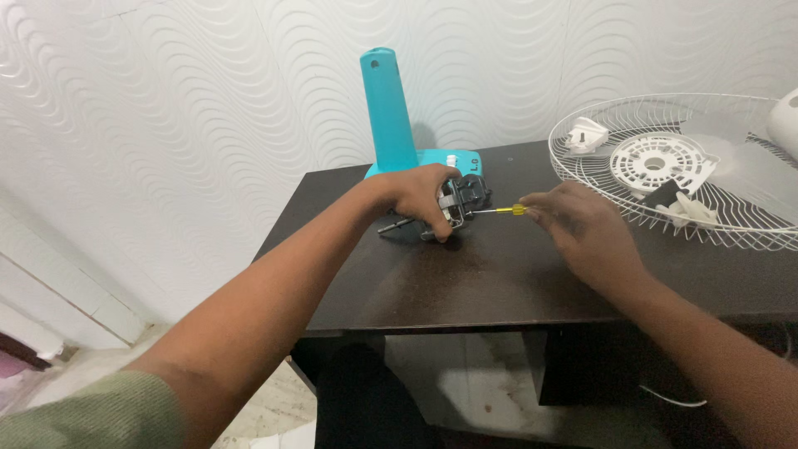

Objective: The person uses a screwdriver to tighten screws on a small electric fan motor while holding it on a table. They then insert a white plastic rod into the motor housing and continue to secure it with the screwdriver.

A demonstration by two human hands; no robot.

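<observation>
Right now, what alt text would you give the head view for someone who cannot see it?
A person's left hand grips a small black-and-metal fan motor on a dark wooden table, while the right hand drives a yellow-handled screwdriver into it. Behind stands a turquoise plastic fan stand; a white wire fan grille lies at right.

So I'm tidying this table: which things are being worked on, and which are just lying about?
In use:
left hand gripping the fan motor
right hand holding the yellow-handled screwdriver

Lying about:
white fan guard
teal fan stand
</observation>
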